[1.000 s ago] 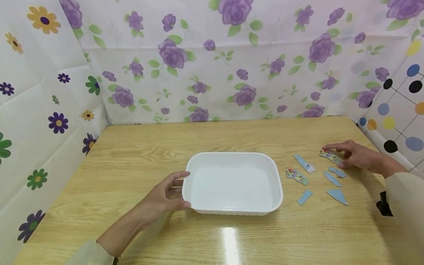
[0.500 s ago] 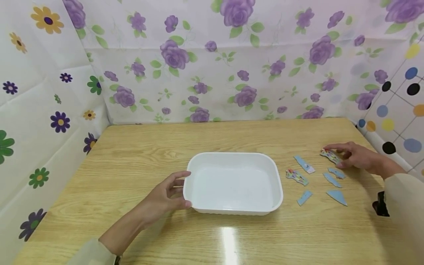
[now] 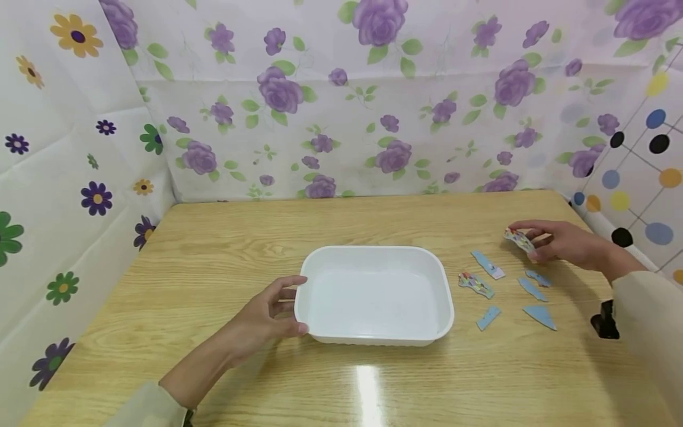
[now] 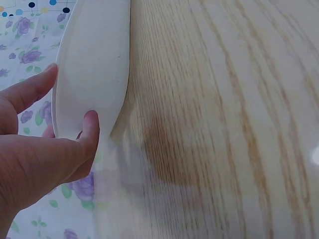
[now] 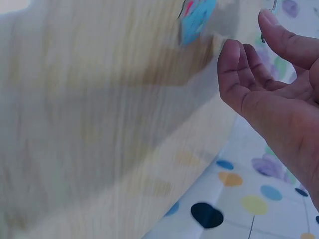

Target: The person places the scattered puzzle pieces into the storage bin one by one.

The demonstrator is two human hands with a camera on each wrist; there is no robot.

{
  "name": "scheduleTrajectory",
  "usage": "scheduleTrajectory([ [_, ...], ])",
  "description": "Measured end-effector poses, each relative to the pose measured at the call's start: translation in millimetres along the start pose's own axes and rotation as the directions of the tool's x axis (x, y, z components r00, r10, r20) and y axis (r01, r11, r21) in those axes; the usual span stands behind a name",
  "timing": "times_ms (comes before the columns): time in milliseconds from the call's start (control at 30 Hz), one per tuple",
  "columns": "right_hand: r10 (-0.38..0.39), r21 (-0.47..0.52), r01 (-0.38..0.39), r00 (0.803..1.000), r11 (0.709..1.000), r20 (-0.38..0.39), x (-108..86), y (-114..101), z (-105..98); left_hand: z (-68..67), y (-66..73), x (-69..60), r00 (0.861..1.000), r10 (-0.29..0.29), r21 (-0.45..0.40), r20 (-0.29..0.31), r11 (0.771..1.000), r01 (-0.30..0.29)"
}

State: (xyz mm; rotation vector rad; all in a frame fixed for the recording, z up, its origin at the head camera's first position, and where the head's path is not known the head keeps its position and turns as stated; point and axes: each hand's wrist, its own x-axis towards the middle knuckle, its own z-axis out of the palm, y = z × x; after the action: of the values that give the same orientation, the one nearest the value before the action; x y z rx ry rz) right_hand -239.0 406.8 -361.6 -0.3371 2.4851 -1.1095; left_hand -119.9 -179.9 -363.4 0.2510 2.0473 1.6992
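**Right hand (image 3: 568, 244) pinching patterned piece (image 3: 519, 239); left hand (image 3: 273, 309) on white tray (image 3: 445, 303)**

Right: patterned piece held between thumb and index finger, off the hand's left side. Second patterned piece (image 3: 476, 285) lies to this hand's left, nearer the person; triangular blue piece (image 3: 540, 317) lies on its near side, well apart. Left: thumb and fingers spread, holding the tray's left end; tray extends rightward from this hand. Pose: both forearms reach forward, right hand farther from the person than left.
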Motion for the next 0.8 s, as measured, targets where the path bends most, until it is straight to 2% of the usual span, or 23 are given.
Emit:
scheduleTrajectory([
  [300,-0.049,-0.052,0.049,0.999,0.997,0.000,10.9,-27,5,0.3,-0.7,0.6,1.000,-0.001,0.003,0.013,1.000,0.001],
  [433,-0.057,-0.028,0.058,0.998,0.998,0.005,14.5,-38,6,-0.3,0.0,0.0,1.000,-0.004,0.000,0.014,1.000,0.004],
  [800,-0.044,-0.028,0.043,0.999,0.999,-0.011,15.0,-70,1,-1.4,1.1,-0.5,1.000,-0.004,0.007,0.021,1.000,0.004],
])
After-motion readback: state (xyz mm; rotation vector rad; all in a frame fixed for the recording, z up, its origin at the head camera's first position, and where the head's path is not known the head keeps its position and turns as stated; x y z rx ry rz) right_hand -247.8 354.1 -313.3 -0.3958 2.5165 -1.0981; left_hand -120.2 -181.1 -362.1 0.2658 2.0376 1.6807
